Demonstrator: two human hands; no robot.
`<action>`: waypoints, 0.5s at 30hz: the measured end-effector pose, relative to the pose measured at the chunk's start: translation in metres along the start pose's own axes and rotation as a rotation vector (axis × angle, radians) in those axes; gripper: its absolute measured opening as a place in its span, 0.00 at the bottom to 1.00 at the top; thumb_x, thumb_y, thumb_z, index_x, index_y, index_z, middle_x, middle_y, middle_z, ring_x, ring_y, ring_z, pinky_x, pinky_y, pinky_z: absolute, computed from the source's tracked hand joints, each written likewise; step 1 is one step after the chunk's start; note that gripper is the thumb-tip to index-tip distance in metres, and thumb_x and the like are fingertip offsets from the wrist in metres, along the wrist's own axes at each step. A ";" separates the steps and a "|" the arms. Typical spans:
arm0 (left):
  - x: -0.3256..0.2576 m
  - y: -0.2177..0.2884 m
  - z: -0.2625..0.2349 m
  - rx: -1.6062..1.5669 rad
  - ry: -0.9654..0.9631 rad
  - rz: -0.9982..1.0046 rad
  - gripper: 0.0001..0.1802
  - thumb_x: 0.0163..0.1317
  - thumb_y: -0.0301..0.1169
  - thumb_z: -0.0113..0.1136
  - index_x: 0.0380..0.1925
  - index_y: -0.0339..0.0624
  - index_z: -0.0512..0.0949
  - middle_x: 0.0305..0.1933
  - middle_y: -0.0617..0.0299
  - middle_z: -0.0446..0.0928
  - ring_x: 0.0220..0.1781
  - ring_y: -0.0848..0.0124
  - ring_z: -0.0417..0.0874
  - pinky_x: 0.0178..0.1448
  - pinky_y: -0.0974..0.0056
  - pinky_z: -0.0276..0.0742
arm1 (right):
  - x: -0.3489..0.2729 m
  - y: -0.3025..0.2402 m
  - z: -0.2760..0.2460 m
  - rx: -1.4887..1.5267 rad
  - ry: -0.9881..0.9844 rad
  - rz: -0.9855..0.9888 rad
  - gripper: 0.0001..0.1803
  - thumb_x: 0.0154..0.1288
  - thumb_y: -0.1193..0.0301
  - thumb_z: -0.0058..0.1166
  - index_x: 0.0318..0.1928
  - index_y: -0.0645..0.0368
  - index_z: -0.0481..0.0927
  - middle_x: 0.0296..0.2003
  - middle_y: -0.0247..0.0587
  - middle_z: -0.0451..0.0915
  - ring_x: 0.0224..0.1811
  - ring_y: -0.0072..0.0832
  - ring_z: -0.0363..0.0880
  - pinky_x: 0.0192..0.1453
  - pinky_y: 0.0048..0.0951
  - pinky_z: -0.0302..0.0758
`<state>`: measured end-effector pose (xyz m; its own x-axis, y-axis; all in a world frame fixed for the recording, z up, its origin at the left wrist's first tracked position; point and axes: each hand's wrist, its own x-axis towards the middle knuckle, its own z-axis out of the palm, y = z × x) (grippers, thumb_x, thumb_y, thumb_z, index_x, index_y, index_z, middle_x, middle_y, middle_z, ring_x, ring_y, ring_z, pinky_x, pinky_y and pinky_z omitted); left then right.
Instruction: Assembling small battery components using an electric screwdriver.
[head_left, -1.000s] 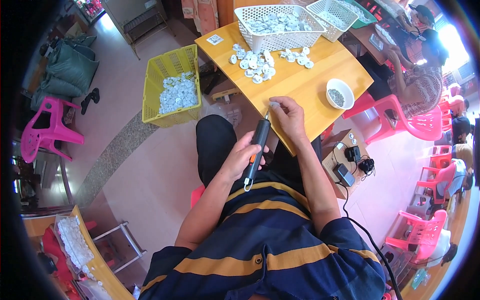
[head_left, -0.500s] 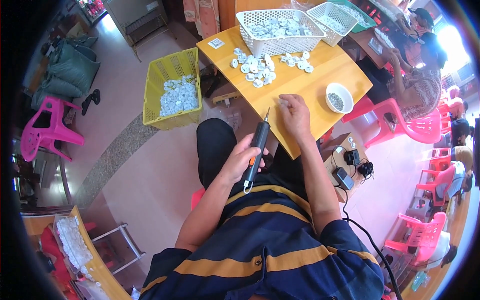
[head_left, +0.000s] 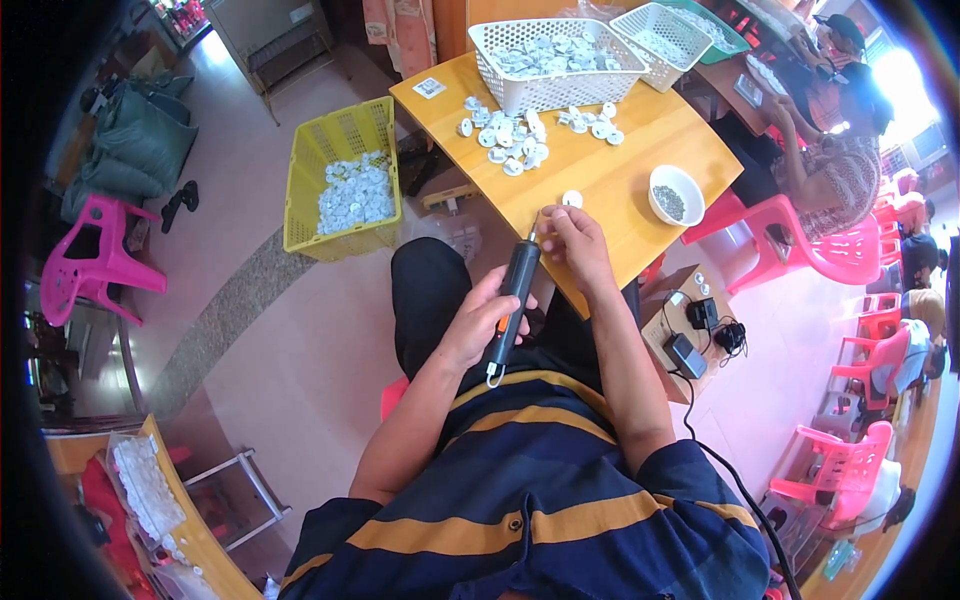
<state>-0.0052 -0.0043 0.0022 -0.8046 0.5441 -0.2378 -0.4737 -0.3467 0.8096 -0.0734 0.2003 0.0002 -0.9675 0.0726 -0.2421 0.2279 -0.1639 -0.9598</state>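
My left hand (head_left: 480, 322) grips a black electric screwdriver (head_left: 513, 300) with an orange stripe, its tip pointing up toward the table edge. My right hand (head_left: 572, 243) rests at the near edge of the wooden table (head_left: 640, 140), fingers pinched on something small at the screwdriver's tip; what it holds is hidden. A single white round part (head_left: 571, 198) lies just beyond that hand. A loose heap of white round parts (head_left: 510, 135) lies farther back on the table.
A small white bowl (head_left: 675, 193) with dark screws sits at the right. Two white mesh baskets (head_left: 555, 60) of parts stand at the table's far side. A yellow crate (head_left: 345, 180) of parts is on the floor at the left. A seated person (head_left: 835, 150) and pink chairs (head_left: 815, 250) are at the right.
My head has shifted slightly, so the table sits a bit farther back in view. Both hands stay together at the screwdriver's tip, moved a little toward the table.
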 end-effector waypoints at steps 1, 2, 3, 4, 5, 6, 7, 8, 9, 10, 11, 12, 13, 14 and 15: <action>-0.001 0.000 0.001 -0.002 -0.003 -0.002 0.30 0.69 0.27 0.50 0.71 0.39 0.60 0.46 0.55 0.79 0.35 0.71 0.83 0.36 0.67 0.84 | -0.001 -0.004 0.002 0.000 0.001 0.000 0.16 0.78 0.62 0.51 0.54 0.60 0.80 0.38 0.33 0.83 0.31 0.18 0.78 0.33 0.20 0.74; -0.002 0.000 0.001 -0.002 -0.004 -0.003 0.30 0.69 0.27 0.50 0.71 0.39 0.60 0.46 0.55 0.79 0.35 0.71 0.83 0.36 0.67 0.84 | -0.002 -0.008 0.004 0.079 -0.043 0.059 0.17 0.79 0.60 0.49 0.55 0.60 0.79 0.39 0.33 0.83 0.31 0.17 0.77 0.33 0.19 0.73; -0.003 0.000 0.001 -0.002 -0.018 0.004 0.30 0.69 0.27 0.50 0.71 0.39 0.60 0.47 0.55 0.79 0.35 0.71 0.83 0.36 0.67 0.84 | -0.002 -0.010 0.004 0.157 -0.088 0.118 0.19 0.79 0.59 0.48 0.56 0.59 0.79 0.40 0.33 0.83 0.32 0.17 0.76 0.33 0.18 0.72; -0.002 0.001 0.001 0.000 -0.032 0.012 0.30 0.69 0.27 0.50 0.71 0.39 0.60 0.47 0.55 0.79 0.35 0.71 0.83 0.36 0.67 0.84 | -0.001 -0.010 0.004 0.157 -0.087 0.115 0.19 0.79 0.59 0.48 0.56 0.59 0.79 0.40 0.33 0.83 0.32 0.17 0.76 0.33 0.18 0.72; -0.002 0.002 0.002 0.001 -0.034 0.014 0.30 0.69 0.27 0.50 0.71 0.39 0.60 0.47 0.55 0.79 0.35 0.71 0.83 0.36 0.67 0.84 | 0.001 -0.009 0.003 0.200 -0.105 0.129 0.19 0.79 0.59 0.47 0.56 0.60 0.79 0.40 0.34 0.83 0.32 0.17 0.76 0.33 0.18 0.71; -0.002 0.003 0.003 0.011 -0.038 0.013 0.30 0.69 0.27 0.50 0.71 0.39 0.60 0.47 0.55 0.79 0.35 0.71 0.83 0.36 0.67 0.84 | 0.002 -0.008 0.002 0.243 -0.123 0.143 0.19 0.80 0.58 0.47 0.56 0.60 0.79 0.41 0.34 0.83 0.32 0.17 0.77 0.33 0.18 0.71; -0.002 0.003 0.003 0.021 -0.040 0.011 0.30 0.69 0.27 0.50 0.71 0.38 0.60 0.47 0.55 0.79 0.35 0.71 0.83 0.36 0.67 0.84 | 0.003 -0.008 0.002 0.243 -0.123 0.143 0.19 0.80 0.58 0.47 0.56 0.60 0.79 0.41 0.34 0.83 0.32 0.17 0.77 0.33 0.18 0.71; -0.002 0.002 0.003 0.021 -0.039 0.011 0.30 0.69 0.27 0.50 0.71 0.38 0.60 0.47 0.55 0.79 0.35 0.71 0.83 0.36 0.67 0.84 | 0.003 -0.007 0.001 0.262 -0.133 0.133 0.17 0.79 0.59 0.48 0.54 0.58 0.80 0.39 0.32 0.83 0.31 0.17 0.76 0.32 0.18 0.70; -0.001 0.002 0.002 0.012 -0.039 0.015 0.30 0.69 0.27 0.50 0.71 0.38 0.60 0.47 0.55 0.79 0.35 0.71 0.83 0.36 0.67 0.84 | 0.004 -0.006 0.000 0.281 -0.144 0.124 0.15 0.79 0.60 0.50 0.52 0.57 0.81 0.38 0.31 0.83 0.31 0.16 0.76 0.32 0.17 0.70; -0.002 0.001 0.002 0.003 -0.038 0.018 0.30 0.69 0.27 0.50 0.71 0.38 0.60 0.47 0.55 0.79 0.34 0.71 0.83 0.36 0.67 0.84 | 0.003 -0.007 0.000 0.280 -0.143 0.125 0.15 0.79 0.60 0.50 0.52 0.57 0.81 0.38 0.31 0.83 0.31 0.16 0.76 0.32 0.17 0.70; -0.002 0.001 0.002 0.002 -0.038 0.017 0.30 0.69 0.27 0.50 0.71 0.38 0.60 0.47 0.55 0.79 0.34 0.71 0.83 0.36 0.67 0.84 | 0.003 -0.007 0.001 0.280 -0.147 0.115 0.14 0.78 0.61 0.51 0.50 0.57 0.81 0.37 0.30 0.83 0.30 0.15 0.76 0.31 0.17 0.69; -0.002 0.001 0.002 0.009 -0.036 0.010 0.30 0.69 0.27 0.50 0.71 0.38 0.60 0.47 0.55 0.79 0.34 0.71 0.83 0.36 0.67 0.84 | 0.003 -0.007 0.001 0.279 -0.152 0.106 0.12 0.78 0.62 0.52 0.49 0.56 0.81 0.37 0.29 0.83 0.30 0.15 0.76 0.31 0.17 0.68; -0.002 0.002 0.002 0.017 -0.035 0.005 0.31 0.69 0.27 0.50 0.71 0.38 0.60 0.47 0.55 0.79 0.34 0.71 0.83 0.36 0.67 0.84 | 0.004 -0.006 0.000 0.279 -0.151 0.105 0.12 0.78 0.62 0.52 0.49 0.56 0.81 0.37 0.29 0.83 0.30 0.15 0.76 0.31 0.17 0.68; -0.002 0.002 0.002 0.017 -0.036 0.005 0.31 0.69 0.27 0.50 0.71 0.38 0.60 0.47 0.55 0.79 0.34 0.71 0.83 0.36 0.67 0.84 | 0.006 -0.004 -0.001 0.286 -0.159 0.092 0.10 0.77 0.63 0.54 0.48 0.55 0.81 0.36 0.28 0.83 0.29 0.15 0.75 0.31 0.16 0.68; -0.002 0.002 0.002 0.019 -0.037 0.003 0.31 0.68 0.27 0.50 0.71 0.38 0.60 0.47 0.55 0.79 0.34 0.72 0.83 0.36 0.67 0.84 | 0.007 -0.003 -0.001 0.294 -0.168 0.078 0.09 0.76 0.65 0.55 0.47 0.55 0.81 0.36 0.28 0.83 0.29 0.15 0.75 0.30 0.16 0.67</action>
<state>-0.0040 -0.0041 0.0056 -0.7920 0.5714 -0.2152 -0.4640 -0.3342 0.8204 -0.0806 0.2027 0.0012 -0.9584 -0.1103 -0.2632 0.2845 -0.4404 -0.8515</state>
